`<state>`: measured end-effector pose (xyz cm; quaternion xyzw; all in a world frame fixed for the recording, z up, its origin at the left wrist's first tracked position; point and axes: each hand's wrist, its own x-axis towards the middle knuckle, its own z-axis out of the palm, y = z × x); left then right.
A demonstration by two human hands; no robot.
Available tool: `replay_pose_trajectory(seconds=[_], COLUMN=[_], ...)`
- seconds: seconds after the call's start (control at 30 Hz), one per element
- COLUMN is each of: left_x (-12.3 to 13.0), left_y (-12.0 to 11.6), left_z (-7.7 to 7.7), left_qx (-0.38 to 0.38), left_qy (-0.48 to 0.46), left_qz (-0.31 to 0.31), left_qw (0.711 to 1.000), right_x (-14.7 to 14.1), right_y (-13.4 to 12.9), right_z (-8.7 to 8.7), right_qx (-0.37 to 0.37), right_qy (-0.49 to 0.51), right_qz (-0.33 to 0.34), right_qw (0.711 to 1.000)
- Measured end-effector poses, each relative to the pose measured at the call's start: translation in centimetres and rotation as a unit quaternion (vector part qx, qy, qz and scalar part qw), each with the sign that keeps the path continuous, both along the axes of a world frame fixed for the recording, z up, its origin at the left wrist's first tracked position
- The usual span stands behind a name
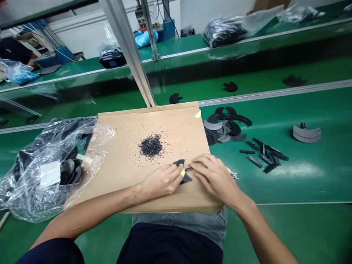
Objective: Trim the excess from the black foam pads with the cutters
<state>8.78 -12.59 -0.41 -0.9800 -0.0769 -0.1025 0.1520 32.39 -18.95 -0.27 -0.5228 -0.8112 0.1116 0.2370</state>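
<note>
My left hand (pixel 165 179), with yellow tape on a finger, holds a dark flat part (pixel 186 179) near the front of a cardboard sheet (pixel 121 176). Beside it my right hand (pixel 211 172) has its fingertips closed at a small black piece (pixel 189 169) that touches the dark part. Behind my hands lies a pile of tiny black pieces (pixel 151 146), with loose ones scattered round it. A metal tool (pixel 234 175) shows partly behind my right hand.
Curved black and grey parts (pixel 225 126) and narrow black pieces (pixel 266 154) lie at right. A clear bag of dark parts (pixel 41 165) overlaps the cardboard's left side. A metal post (pixel 129 47) rises behind. A person's arm (pixel 33 60) shows far left.
</note>
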Motion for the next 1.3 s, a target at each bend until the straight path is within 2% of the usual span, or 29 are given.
replay_pose_trajectory(seconds=[0.07,0.17,0.23,0.3,0.33,0.4,0.5,0.57,0.6,0.67,0.73,0.8,0.9,1.0,1.07,1.17,1.23,1.3], left_x=[-0.2,-0.4,-0.5,-0.6,-0.6,-0.7,-1.1,-1.5,-1.6,-1.7,-1.6,-1.4,-1.2,-1.1,-1.1,-1.1,-1.3,-1.6], left_y=[0.2,0.7,0.9,0.9,0.9,0.7,0.4,0.4,0.5,0.9,1.3,1.7,2.2,2.2,2.0,1.5,1.4,1.5], left_z=[-0.5,-0.7,-0.3,0.3,0.6,1.0,1.4,1.7,1.9,2.2,2.4,2.3,1.8,1.3,1.0,0.8,0.9,1.1], left_qx=[-0.031,-0.113,-0.196,-0.252,-0.260,-0.252,-0.258,-0.311,-0.358,-0.486,-0.614,-0.691,-0.713,-0.701,-0.691,-0.678,-0.656,-0.595], left_qy=[-0.041,-0.165,-0.269,-0.345,-0.364,-0.365,-0.349,-0.363,-0.368,-0.350,-0.320,-0.327,-0.412,-0.491,-0.517,-0.509,-0.486,-0.465], left_qz=[0.003,0.002,0.007,0.011,0.014,0.019,0.018,0.041,0.064,0.100,0.102,0.101,0.136,0.136,0.124,0.112,0.114,0.112], left_qw=[0.999,0.980,0.943,0.904,0.894,0.896,0.901,0.877,0.856,0.795,0.714,0.636,0.551,0.499,0.490,0.518,0.566,0.646], right_x=[-0.7,-1.5,-2.3,-3.2,-3.7,-4.5,-4.8,-4.5,-4.3,-4.3,-4.6,-5.2,-6.1,-6.9,-7.4,-7.9,-7.9,-7.6], right_y=[1.2,1.9,1.7,1.4,1.3,1.3,1.8,2.4,2.7,3.3,4.0,4.4,4.2,3.3,2.8,2.7,2.8,2.7], right_z=[0.4,1.3,2.1,2.7,3.0,3.2,3.7,4.2,4.5,5.2,5.8,6.0,5.6,4.8,4.2,3.5,3.2,3.1], right_qx=[-0.028,-0.087,-0.152,-0.211,-0.229,-0.233,-0.218,-0.242,-0.260,-0.291,-0.301,-0.277,-0.127,0.024,0.067,0.096,0.093,0.098], right_qy=[0.036,0.166,0.280,0.386,0.428,0.483,0.493,0.461,0.439,0.409,0.410,0.431,0.443,0.344,0.263,0.224,0.234,0.236], right_qz=[0.024,0.024,-0.017,-0.066,-0.087,-0.115,-0.106,-0.061,-0.036,0.001,0.020,0.015,-0.072,-0.122,-0.103,-0.072,-0.050,-0.027], right_qw=[0.999,0.982,0.948,0.895,0.870,0.836,0.836,0.852,0.859,0.865,0.861,0.859,0.885,0.931,0.957,0.967,0.967,0.967])
